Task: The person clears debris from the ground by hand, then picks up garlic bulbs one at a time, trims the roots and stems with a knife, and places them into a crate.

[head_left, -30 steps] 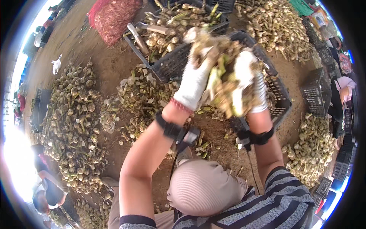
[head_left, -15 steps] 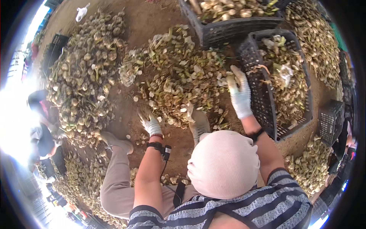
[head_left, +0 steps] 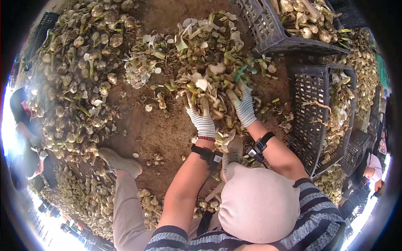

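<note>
A loose heap of garlic trimmings (head_left: 211,90), cut stalks and papery skins, is pressed between my two gloved hands above the dirt floor. My left hand (head_left: 201,119), in a white-striped glove with dirty fingertips, curls against the heap's near left side. From the right, my right hand (head_left: 243,106) cups the same heap, its fingers partly buried in it. A green scrap (head_left: 245,73) like netting lies by my right fingertips. More trimmings (head_left: 209,35) are strewn beyond my hands.
A black crate (head_left: 310,113) of trimmings stands tilted at the right. Behind it, another crate (head_left: 289,41) holds garlic bulbs. A large pile of garlic (head_left: 71,79) covers the left. My shoe (head_left: 121,163) is at the pile's edge. People work at both far sides.
Both hands have moved inward and now hold trimmings between them; before, they were spread apart at the heap's sides. Bare dirt shows where the near trimmings lay. The view has shifted.
</note>
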`<action>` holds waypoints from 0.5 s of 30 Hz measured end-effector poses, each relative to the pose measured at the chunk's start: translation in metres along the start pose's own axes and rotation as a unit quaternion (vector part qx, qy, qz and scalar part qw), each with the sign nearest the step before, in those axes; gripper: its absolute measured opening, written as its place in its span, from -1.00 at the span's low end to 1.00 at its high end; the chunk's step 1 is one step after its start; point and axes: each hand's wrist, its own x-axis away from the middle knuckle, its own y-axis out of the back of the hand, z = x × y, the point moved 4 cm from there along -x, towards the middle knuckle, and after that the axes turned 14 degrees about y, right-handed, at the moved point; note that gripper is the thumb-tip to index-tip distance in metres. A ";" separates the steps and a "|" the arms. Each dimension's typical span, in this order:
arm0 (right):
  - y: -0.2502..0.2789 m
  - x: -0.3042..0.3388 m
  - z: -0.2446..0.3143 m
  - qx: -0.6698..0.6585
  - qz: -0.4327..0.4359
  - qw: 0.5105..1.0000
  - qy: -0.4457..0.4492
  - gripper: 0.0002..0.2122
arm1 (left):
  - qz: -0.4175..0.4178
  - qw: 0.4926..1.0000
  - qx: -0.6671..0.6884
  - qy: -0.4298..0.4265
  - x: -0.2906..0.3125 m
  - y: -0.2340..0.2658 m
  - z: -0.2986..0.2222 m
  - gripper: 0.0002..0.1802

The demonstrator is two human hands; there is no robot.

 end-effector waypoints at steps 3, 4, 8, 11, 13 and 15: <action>-0.016 -0.005 0.008 -0.090 0.012 0.996 -0.020 -0.35 | 0.085 0.985 0.102 0.111 -0.007 -0.002 -0.013 -0.33; -0.016 -0.009 0.015 -0.177 0.008 0.983 -0.045 -0.36 | 0.153 0.951 0.186 0.195 -0.003 -0.012 -0.024 -0.34; -0.033 -0.008 0.045 -0.502 -0.010 0.852 -0.148 -0.36 | 0.179 0.953 0.168 0.180 -0.013 -0.013 -0.049 -0.30; 0.000 -0.001 0.059 -0.501 -0.019 0.857 -0.120 -0.37 | 0.169 0.958 0.159 0.170 0.027 -0.028 -0.074 -0.29; 0.025 0.003 0.094 -0.518 -0.029 0.850 -0.095 -0.38 | 0.220 0.950 0.190 0.118 0.057 -0.038 -0.097 -0.34; 0.065 0.013 0.123 -0.506 -0.052 0.861 0.001 -0.39 | 0.249 0.946 0.200 0.065 0.096 -0.054 -0.120 -0.40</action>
